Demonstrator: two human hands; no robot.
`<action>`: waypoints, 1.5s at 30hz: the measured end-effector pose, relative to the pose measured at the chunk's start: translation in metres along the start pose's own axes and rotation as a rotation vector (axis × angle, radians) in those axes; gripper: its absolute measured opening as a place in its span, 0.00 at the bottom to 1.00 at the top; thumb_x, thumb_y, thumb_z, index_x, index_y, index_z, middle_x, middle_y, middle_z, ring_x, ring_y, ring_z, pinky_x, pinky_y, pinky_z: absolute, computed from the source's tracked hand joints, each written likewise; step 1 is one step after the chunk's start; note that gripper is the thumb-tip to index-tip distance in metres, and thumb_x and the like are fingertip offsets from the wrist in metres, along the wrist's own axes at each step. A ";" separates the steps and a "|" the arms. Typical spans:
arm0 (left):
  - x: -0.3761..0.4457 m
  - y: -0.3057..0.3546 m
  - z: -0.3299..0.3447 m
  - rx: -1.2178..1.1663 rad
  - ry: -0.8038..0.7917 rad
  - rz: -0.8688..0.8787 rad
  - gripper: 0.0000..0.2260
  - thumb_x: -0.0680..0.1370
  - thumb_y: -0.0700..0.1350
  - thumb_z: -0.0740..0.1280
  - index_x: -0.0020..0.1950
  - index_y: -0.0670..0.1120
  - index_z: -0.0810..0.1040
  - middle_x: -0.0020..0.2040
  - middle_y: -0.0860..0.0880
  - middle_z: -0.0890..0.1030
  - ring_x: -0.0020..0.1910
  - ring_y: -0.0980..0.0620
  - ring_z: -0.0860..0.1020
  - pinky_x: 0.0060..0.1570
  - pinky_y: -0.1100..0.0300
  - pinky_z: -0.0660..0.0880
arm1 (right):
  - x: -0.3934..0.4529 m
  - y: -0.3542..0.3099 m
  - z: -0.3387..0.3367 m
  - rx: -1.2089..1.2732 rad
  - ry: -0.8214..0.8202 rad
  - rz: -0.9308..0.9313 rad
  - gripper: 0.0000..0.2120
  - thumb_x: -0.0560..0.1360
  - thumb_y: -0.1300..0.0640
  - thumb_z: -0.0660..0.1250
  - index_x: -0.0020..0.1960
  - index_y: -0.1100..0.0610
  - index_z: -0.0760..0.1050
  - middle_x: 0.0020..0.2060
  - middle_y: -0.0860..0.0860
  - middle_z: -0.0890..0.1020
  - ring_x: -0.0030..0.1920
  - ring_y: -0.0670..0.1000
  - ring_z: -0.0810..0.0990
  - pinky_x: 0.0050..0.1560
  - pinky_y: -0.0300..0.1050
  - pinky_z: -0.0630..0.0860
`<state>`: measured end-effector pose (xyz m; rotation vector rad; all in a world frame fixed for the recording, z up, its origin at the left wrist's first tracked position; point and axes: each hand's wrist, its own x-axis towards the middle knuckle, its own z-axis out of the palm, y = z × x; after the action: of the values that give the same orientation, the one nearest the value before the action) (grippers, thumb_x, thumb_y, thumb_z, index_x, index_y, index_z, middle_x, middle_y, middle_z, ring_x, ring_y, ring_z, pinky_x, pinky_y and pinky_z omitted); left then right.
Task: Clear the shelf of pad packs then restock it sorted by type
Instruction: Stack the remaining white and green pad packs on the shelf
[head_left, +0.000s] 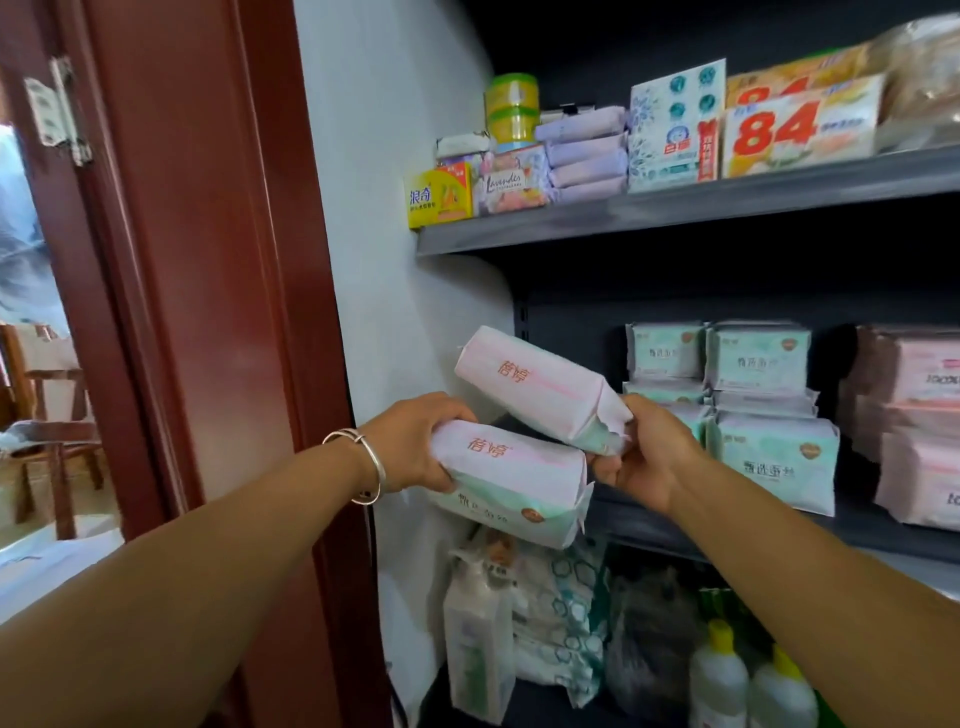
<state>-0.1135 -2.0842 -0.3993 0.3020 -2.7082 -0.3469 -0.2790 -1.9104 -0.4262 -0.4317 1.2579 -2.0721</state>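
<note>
While gripped one apiece in two hands (415, 441) (641, 457): two pad packs (511, 480) (540, 387), before the shelf (727, 525).

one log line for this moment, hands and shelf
left hand: grips lower pad pack | right hand: pinches upper pad pack | middle shelf: mint stacks, pink stacks
</note>
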 end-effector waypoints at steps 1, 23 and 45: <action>0.004 -0.003 -0.001 -0.008 0.007 0.001 0.25 0.63 0.37 0.77 0.57 0.47 0.76 0.54 0.50 0.76 0.53 0.52 0.75 0.53 0.62 0.71 | 0.007 -0.002 0.002 0.005 0.000 -0.010 0.09 0.76 0.61 0.57 0.38 0.57 0.72 0.28 0.52 0.75 0.23 0.48 0.69 0.19 0.33 0.62; 0.108 -0.060 0.015 -0.063 0.065 -0.094 0.24 0.65 0.35 0.76 0.58 0.46 0.74 0.53 0.51 0.72 0.52 0.51 0.72 0.54 0.61 0.68 | 0.117 -0.044 0.033 -0.104 0.092 0.022 0.12 0.79 0.59 0.55 0.41 0.59 0.73 0.31 0.57 0.78 0.27 0.53 0.74 0.17 0.32 0.62; 0.236 -0.087 0.077 0.129 -0.050 -0.148 0.27 0.67 0.42 0.76 0.64 0.47 0.72 0.60 0.47 0.73 0.57 0.47 0.74 0.49 0.64 0.66 | 0.215 -0.088 -0.001 -0.507 0.108 -0.273 0.16 0.77 0.58 0.66 0.61 0.65 0.71 0.48 0.59 0.81 0.42 0.56 0.80 0.35 0.47 0.78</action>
<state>-0.3429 -2.2121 -0.4090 0.5397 -2.7693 -0.2245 -0.4677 -2.0297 -0.3627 -0.7608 1.8867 -1.9959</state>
